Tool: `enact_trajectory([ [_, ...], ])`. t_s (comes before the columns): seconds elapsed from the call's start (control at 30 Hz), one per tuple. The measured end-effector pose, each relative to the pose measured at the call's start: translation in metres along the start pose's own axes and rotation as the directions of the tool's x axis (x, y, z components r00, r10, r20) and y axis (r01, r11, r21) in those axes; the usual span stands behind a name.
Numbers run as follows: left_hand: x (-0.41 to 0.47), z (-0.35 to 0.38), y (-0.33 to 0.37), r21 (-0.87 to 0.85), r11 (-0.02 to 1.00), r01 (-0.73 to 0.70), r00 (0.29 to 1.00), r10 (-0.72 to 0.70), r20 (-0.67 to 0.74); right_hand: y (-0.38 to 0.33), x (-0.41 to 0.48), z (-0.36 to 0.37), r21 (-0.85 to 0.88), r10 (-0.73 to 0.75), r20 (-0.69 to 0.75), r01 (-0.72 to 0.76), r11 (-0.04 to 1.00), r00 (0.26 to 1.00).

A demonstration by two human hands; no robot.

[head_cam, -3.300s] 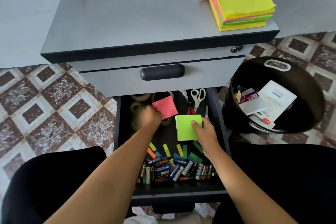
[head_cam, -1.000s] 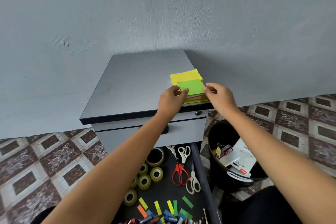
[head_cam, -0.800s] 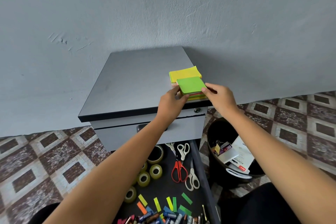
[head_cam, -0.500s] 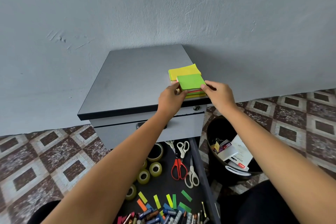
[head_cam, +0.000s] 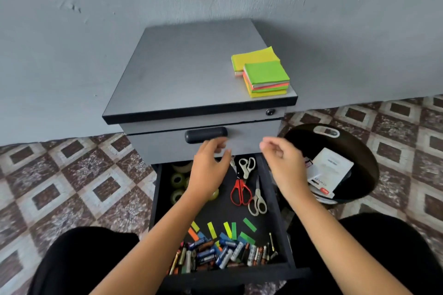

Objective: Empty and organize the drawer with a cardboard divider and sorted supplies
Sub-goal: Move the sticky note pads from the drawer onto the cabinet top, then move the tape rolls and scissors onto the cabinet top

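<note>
One head-worn wide-angle view only. It is looking forward and steeply down from above, close over the open drawer (head_cam: 223,211) at lower centre. The cabinet top (head_cam: 191,72) is sitting mid-frame, the wall is filling the upper frame, tiled floor (head_cam: 72,187) is flanking both sides. Frame edges are bowing. No second view.
</note>
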State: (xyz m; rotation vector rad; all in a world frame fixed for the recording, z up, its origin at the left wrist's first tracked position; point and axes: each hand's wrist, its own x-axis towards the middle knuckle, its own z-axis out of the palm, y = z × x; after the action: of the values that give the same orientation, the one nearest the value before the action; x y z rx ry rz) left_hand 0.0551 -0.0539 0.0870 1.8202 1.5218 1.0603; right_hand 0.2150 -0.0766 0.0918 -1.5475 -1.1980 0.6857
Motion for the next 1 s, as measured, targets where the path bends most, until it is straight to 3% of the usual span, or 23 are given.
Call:
enact_trajectory([
  [0.17, -0.036, 0.019, -0.074, 0.152, 0.953, 0.263, 0.949, -0.283, 0.136, 0.061, -0.037, 0.046, -0.132, 0.161, 0.173, -0.139, 0.981, 0.972],
  [0.37, -0.051, 0.018, -0.136, 0.29, 0.874, 0.39, 0.872, -0.452, 0.188, 0.111, -0.049, 0.093, -0.341, 0.26, 0.33, -0.142, 0.929, 0.907],
  [0.6, -0.026, 0.011, -0.173, 0.471, 0.809, 0.352, 0.869, -0.469, 0.156, 0.131, -0.015, 0.146, -0.543, 0.253, 0.488, 0.064, 0.837, 0.835],
  [0.87, 0.023, 0.017, -0.194, 0.657, 0.74, 0.142, 0.838, -0.443, 0.318, 0.136, 0.025, 0.177, -0.71, 0.362, 0.605, 0.274, 0.649, 0.709],
  [1.0, 0.034, 0.017, -0.2, 0.663, 0.726, 0.182, 0.79, -0.509, 0.342, 0.138, 0.017, 0.172, -0.712, 0.32, 0.601, 0.308, 0.632, 0.732],
])
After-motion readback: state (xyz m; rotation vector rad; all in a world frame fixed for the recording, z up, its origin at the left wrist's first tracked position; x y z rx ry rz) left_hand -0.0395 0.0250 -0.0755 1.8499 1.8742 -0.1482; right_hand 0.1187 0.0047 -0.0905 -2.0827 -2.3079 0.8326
